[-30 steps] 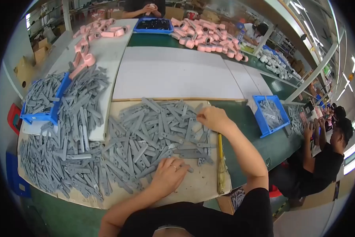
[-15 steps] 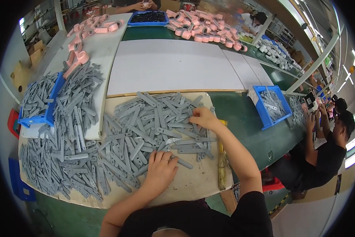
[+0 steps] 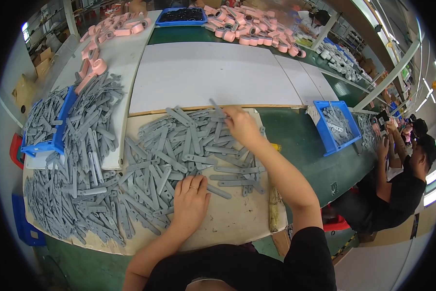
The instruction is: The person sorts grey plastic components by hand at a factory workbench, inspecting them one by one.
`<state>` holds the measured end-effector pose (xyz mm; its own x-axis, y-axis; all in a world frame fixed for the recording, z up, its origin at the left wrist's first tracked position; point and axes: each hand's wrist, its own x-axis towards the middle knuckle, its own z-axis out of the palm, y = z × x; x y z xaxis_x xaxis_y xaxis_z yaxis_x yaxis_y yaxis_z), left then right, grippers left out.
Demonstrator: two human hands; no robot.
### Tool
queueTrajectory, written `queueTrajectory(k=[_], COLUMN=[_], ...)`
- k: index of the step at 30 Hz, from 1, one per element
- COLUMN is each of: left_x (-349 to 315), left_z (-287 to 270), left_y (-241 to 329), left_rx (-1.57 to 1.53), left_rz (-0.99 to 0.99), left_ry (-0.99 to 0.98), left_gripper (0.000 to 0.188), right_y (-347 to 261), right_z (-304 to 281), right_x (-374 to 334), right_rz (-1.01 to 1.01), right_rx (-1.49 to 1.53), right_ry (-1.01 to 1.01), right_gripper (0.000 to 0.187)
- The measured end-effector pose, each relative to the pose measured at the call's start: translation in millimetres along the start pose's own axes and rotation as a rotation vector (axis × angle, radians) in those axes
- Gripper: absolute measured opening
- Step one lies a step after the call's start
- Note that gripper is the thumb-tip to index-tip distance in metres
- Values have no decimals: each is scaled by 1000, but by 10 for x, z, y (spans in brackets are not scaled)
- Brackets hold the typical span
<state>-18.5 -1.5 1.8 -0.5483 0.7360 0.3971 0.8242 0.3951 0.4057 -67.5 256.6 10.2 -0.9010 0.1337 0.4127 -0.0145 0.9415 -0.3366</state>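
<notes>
A broad heap of flat grey strips with rounded, holed ends (image 3: 165,157) lies on the brown board (image 3: 227,228) in front of me. At the heap's far edge, my right hand (image 3: 241,127) is closed with its fingertips on one grey strip (image 3: 216,107), which sticks up and to the left, tilted. Nearer to me, my left hand (image 3: 190,201) lies palm down at the heap's near edge, its fingers stretched forward against several strips. A ring shows on one of its fingers. What lies under the left palm is hidden.
More grey strips fill a blue bin (image 3: 63,131) at left. Another blue bin (image 3: 338,128) with grey pieces stands at right, near a co-worker (image 3: 397,179). Pink parts (image 3: 252,29) are piled at the back beside a blue tray of black parts (image 3: 181,17).
My right hand has moved away from me and slightly left, and a raised strip now shows at its fingertips. My left hand has shifted slightly left, its fingers straighter.
</notes>
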Motion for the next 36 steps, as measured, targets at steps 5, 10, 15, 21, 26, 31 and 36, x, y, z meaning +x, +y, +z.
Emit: queueTrajectory(k=[5, 10, 15, 21, 26, 31, 36], left_x=[-9, 6, -11, -13, -29, -43, -21], left_z=[56, 35, 31, -19, -9, -20, -37], left_y=[-30, -26, -18, 71, 32, -33, 0], left_rx=[92, 93, 93, 69, 49, 33, 64], left_rz=[-20, -42, -40, -18, -9, -53, -27], left_ry=[72, 72, 68, 72, 21, 36, 49], left_gripper=[37, 36, 38, 35, 30, 21, 18], right_y=[-57, -362, -477, -838, -640, -575, -398], right_z=[-356, -506, -458, -131, -95, -759, -703], right_x=[-133, -435, -638, -520, -385, -477, -937], right_rz=[172, 208, 82, -253, -8, 220, -52], right_rx=[82, -31, -24, 275, 467, 346, 199], right_ry=[32, -522, -487, -150, -333, -573, -577], right_gripper=[22, 20, 19, 25, 25, 22, 27])
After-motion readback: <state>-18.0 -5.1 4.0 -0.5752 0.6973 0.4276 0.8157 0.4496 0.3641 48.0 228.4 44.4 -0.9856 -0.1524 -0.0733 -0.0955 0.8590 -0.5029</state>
